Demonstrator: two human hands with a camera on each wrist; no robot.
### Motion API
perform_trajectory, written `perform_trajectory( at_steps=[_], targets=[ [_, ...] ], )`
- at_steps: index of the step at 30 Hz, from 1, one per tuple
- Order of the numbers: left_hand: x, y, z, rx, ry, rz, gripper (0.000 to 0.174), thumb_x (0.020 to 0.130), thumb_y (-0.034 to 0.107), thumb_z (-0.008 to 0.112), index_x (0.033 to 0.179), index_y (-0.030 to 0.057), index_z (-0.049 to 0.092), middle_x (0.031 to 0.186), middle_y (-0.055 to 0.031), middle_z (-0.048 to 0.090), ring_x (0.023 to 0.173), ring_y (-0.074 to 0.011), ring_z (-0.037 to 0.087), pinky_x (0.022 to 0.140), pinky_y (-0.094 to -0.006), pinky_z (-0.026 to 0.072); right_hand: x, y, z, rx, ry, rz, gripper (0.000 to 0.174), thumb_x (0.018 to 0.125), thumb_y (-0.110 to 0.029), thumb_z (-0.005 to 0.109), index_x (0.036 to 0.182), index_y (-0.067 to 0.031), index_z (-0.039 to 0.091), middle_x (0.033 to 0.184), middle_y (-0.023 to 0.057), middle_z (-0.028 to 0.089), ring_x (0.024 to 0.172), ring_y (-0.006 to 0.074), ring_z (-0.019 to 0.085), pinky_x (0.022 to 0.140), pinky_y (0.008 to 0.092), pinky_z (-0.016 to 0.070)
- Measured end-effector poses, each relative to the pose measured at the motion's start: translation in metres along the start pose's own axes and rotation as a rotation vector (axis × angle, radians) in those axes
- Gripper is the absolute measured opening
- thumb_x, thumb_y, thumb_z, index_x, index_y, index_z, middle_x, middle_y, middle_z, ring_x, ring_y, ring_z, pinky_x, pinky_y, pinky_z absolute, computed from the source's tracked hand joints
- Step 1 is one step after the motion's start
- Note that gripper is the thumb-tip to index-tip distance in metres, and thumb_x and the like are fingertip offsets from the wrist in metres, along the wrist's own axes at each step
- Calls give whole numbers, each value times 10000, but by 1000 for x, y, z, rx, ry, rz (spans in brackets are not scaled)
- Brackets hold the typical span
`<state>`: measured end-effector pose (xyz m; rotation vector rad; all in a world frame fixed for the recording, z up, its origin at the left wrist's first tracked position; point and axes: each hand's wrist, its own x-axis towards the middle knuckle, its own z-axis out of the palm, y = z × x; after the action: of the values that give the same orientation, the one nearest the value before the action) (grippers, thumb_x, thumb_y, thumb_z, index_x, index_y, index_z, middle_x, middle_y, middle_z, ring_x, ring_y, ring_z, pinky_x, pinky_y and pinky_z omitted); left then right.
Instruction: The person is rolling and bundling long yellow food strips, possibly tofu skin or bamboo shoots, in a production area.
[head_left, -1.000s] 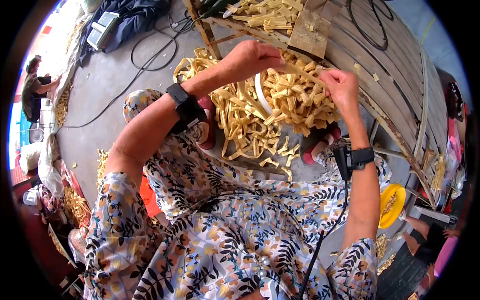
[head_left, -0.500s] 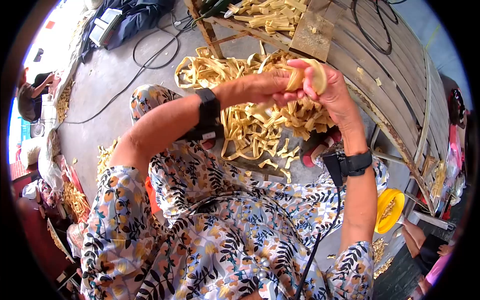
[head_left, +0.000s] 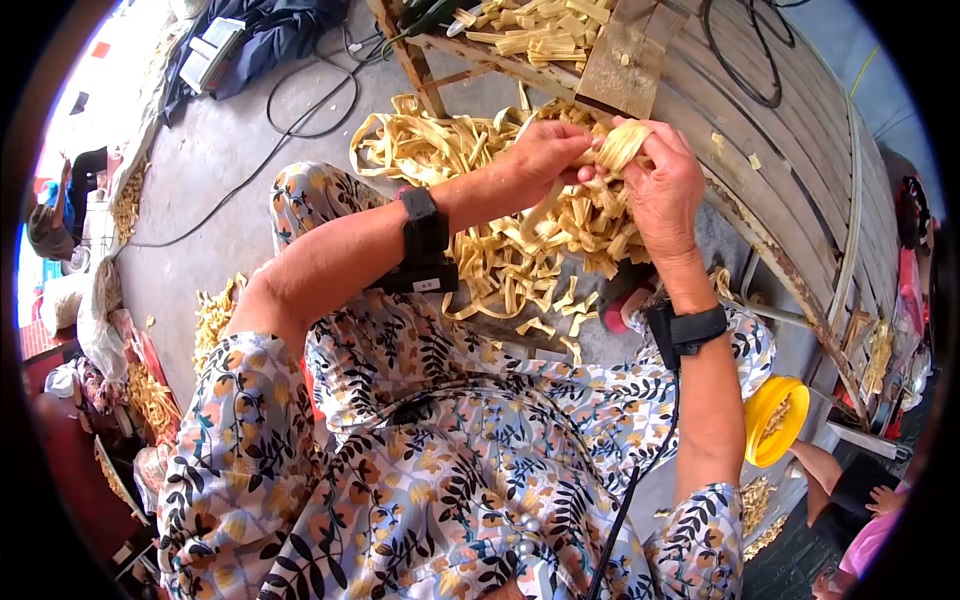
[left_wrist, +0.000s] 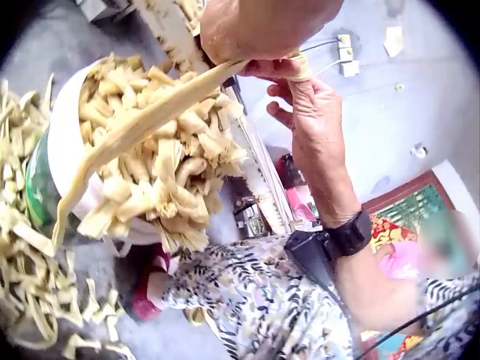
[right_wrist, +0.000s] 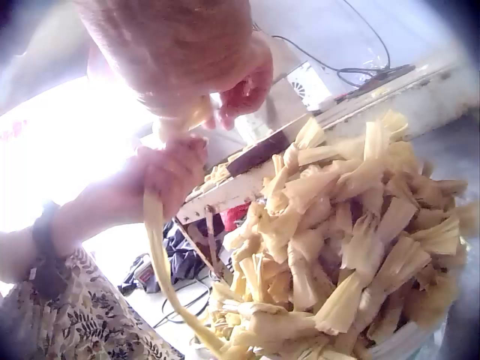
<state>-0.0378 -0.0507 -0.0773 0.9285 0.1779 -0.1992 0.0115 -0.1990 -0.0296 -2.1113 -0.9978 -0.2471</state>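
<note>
My left hand (head_left: 548,155) and right hand (head_left: 668,190) meet above a heap of knotted strips (head_left: 605,235). Between their fingertips is a long, flat, pale-yellow strip (head_left: 622,146), a broad fold of it standing up at the right fingers. The left hand pinches the strip, and its loose tail (left_wrist: 142,124) droops across the heap in the left wrist view. In the right wrist view the tail (right_wrist: 156,240) hangs from the left hand (right_wrist: 176,169). The knotted pieces (right_wrist: 337,247) fill a white-rimmed bucket (left_wrist: 66,150) with a green side.
Loose strips (head_left: 430,140) and small knots lie on the floor left of the bucket. A slatted platform (head_left: 760,150) with a rusty frame stands close on the right, bearing a wooden block (head_left: 625,75) and cut strips (head_left: 550,35). A yellow tub (head_left: 775,425) sits at lower right; a cable (head_left: 300,120) crosses the floor.
One second ago the hands stretched the strip between them. They came together, the strip looped round the right fingers; now the left hand is slightly withdrawn and both pinch at the fold.
</note>
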Motion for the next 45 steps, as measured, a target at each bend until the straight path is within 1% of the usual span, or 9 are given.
perform_trajectory(
  at_steps=[6,12,16,17,19,23,31,37,45],
  targets=[
    [-12,26,13,512,30,303,284,897,211,472,932,-51,575,717,-52,582,564,-77,544,520,-199,469,2,15,8,420,-140,351,161,727,-142,660,811,-6,642,619,76,624,541,87,551,528,254,437],
    [-11,27,16,1314,22,399,341,831,315,566,776,-19,527,565,-91,530,498,-133,533,433,-300,400,-5,10,14,88,-175,363,140,693,-137,652,773,-23,638,580,89,575,520,184,544,547,304,438],
    [-6,11,15,1227,110,672,217,860,209,492,888,-6,482,579,-123,543,477,-139,499,414,-319,377,-5,5,18,47,-4,83,88,663,-53,629,742,-15,629,810,67,608,710,225,557,628,310,450],
    [-5,11,15,1049,150,487,213,865,220,485,880,8,503,574,-73,533,473,-109,473,406,-278,362,-4,5,17,76,75,-38,80,665,-40,625,740,-11,629,865,61,611,749,214,558,642,305,452],
    [-4,18,13,668,165,145,232,872,242,484,906,15,523,563,3,477,460,-65,414,407,-216,319,-2,5,11,341,92,117,60,690,-3,610,740,21,632,967,70,596,830,160,545,702,260,454],
    [-11,24,21,238,11,0,351,874,343,498,950,2,531,552,71,333,444,-28,251,404,-194,194,12,20,-12,873,256,525,59,721,-1,622,770,24,643,997,76,582,837,111,549,711,216,468],
    [-13,27,11,273,-204,-76,282,895,284,478,860,27,588,509,77,288,446,-28,236,414,-195,186,4,31,-20,1052,191,740,83,757,-49,629,810,13,643,978,50,587,800,98,557,743,224,468],
    [-21,23,7,680,-129,137,275,895,280,483,882,27,591,572,66,402,519,-19,329,451,-183,275,3,26,-24,952,-6,748,158,771,-127,648,855,7,638,904,26,603,790,92,564,659,218,495],
    [-20,29,15,694,-165,120,290,901,283,469,891,22,594,572,58,408,511,-18,333,454,-176,291,7,31,-21,792,256,627,181,745,-106,676,853,35,641,730,26,617,604,63,538,577,192,477]
  ],
)
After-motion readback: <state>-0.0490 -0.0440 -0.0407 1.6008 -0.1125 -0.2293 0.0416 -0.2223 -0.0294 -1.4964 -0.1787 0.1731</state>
